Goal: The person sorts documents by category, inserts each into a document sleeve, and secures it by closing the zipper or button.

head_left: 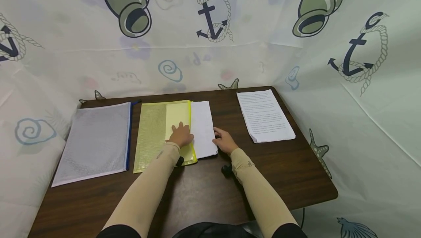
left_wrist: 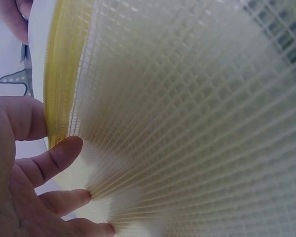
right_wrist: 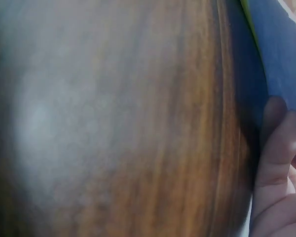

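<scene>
A yellow mesh zipper pouch (head_left: 151,132) lies flat at mid-table, a stack of white paper (head_left: 203,128) partly inside it and jutting out past its right, zippered edge. My left hand (head_left: 180,135) rests on the pouch near that edge, fingers spread. In the left wrist view its fingertips (left_wrist: 71,148) press the mesh close to the yellow zipper (left_wrist: 64,64). At the stack's right edge my right hand (head_left: 225,141) holds the paper, thumb and fingers curled at the border. The right wrist view has its fingers (right_wrist: 281,148) at the paper's edge.
Left of the yellow pouch lies a white mesh pouch (head_left: 95,143) with a blue zipper. A stack of printed sheets (head_left: 265,115) sits at the back right of the dark wooden table (head_left: 204,190). A patterned cloth (head_left: 250,62) hangs close behind the table and along its sides.
</scene>
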{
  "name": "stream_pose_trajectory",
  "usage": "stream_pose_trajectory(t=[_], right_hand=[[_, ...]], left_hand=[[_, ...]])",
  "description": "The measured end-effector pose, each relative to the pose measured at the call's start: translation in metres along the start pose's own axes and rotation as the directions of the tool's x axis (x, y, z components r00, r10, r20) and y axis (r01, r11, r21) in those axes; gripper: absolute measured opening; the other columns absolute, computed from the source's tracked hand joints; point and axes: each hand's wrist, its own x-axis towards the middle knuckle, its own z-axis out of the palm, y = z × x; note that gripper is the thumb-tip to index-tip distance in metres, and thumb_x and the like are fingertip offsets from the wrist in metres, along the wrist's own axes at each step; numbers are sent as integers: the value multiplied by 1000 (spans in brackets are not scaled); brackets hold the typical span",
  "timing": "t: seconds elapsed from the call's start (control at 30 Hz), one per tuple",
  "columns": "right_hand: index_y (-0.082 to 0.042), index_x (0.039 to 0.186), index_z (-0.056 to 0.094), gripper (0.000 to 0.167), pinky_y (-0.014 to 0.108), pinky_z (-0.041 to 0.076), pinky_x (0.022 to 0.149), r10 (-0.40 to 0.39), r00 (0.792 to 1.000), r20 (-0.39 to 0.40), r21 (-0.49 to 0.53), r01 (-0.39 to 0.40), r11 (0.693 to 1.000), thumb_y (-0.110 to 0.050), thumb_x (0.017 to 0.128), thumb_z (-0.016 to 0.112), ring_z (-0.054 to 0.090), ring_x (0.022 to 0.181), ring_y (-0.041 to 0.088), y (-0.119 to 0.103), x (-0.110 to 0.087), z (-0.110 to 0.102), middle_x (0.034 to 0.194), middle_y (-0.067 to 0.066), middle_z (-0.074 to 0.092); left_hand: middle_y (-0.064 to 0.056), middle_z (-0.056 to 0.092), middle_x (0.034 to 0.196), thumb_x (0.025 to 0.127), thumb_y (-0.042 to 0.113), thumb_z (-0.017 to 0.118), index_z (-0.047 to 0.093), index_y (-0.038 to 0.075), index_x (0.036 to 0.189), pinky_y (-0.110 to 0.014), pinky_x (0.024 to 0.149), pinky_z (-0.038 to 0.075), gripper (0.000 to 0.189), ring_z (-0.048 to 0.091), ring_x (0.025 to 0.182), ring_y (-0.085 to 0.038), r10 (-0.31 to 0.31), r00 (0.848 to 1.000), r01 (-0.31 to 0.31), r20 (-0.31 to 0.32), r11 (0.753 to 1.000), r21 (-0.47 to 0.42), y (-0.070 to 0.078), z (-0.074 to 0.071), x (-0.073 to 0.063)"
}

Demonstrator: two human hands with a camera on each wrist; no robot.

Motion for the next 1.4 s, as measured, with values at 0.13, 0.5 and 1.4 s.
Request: stream_pose_trajectory(t=[0.13, 0.5, 1.4], right_hand=[[2, 155, 37, 60, 35, 54, 87, -34, 999, 0, 11, 34, 999, 1, 98, 56, 68, 97, 23, 2, 0, 0, 139, 29, 55], [0, 155, 38, 59, 39, 55, 88, -21, 1000, 13, 14, 21, 1000, 1, 99, 58, 68, 101, 29, -4, 3, 13, 140, 27, 55], [-3, 155, 39, 58, 39, 54, 92, -20, 1000, 22, -9, 20, 1000, -2, 100, 58, 64, 114, 30, -5, 7, 20, 141, 24, 56]], left_hand=[[-28, 16, 164, 98, 20, 46, 47, -3, 146, -70, 105, 34, 53, 6, 147, -59, 5, 1000, -5, -4, 1000, 7, 1, 1, 1], [-29, 23, 161, 96, 20, 48, 52, -4, 140, -71, 104, 35, 50, 12, 144, -61, 10, 1000, -10, -17, 1000, 19, 3, 1, 2], [-23, 20, 164, 98, 22, 48, 47, 0, 146, -84, 96, 28, 53, 7, 148, -55, -29, 1000, 29, 0, 999, -17, 8, 5, 2]])
